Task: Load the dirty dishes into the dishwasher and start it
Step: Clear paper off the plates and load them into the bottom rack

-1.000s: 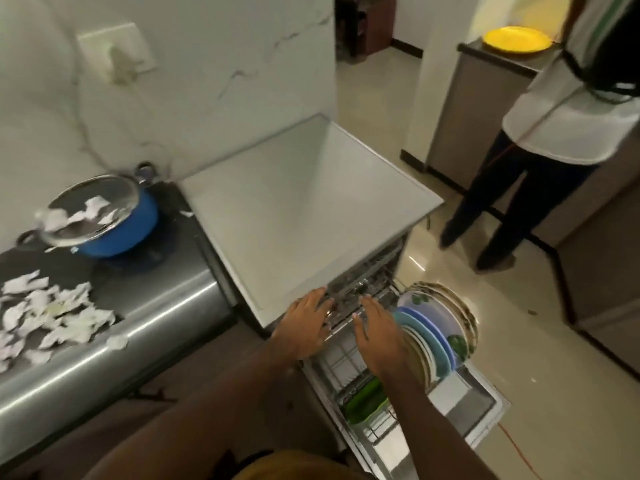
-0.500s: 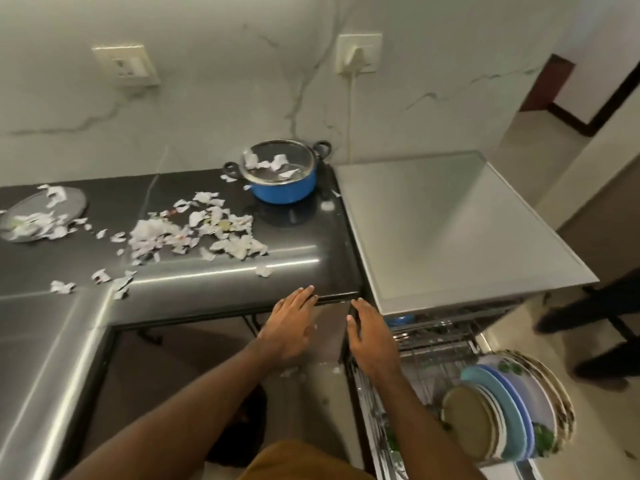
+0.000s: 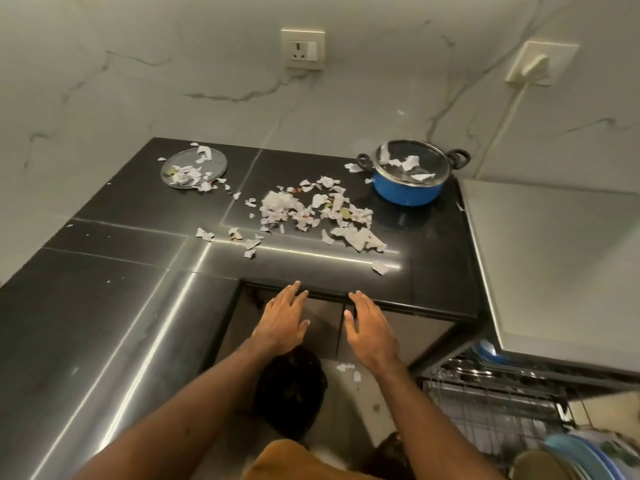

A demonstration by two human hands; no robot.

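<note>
A blue pot (image 3: 410, 192) with a glass lid and black handles stands at the back right of the black counter (image 3: 121, 271). A glass lid (image 3: 194, 168) lies flat at the back left, with paper scraps on it. The dishwasher (image 3: 554, 265) is at the right; its lower rack (image 3: 485, 410) is pulled out and holds upright plates (image 3: 581, 459) at the bottom right corner. My left hand (image 3: 282, 323) and my right hand (image 3: 370, 329) hover side by side with fingers straight, holding nothing, just in front of the counter's front edge.
Torn white paper scraps (image 3: 311, 213) litter the middle of the counter, and a few lie on the floor. Two wall sockets (image 3: 303, 48) sit on the marble wall, the right one with a plug (image 3: 528, 69) and cord. A dark bin (image 3: 291, 393) stands under the counter.
My view has swung left from the open dishwasher rack to the counter. Both hands left the rack and moved left, now near the counter's front edge. The person standing at the right is out of view.
</note>
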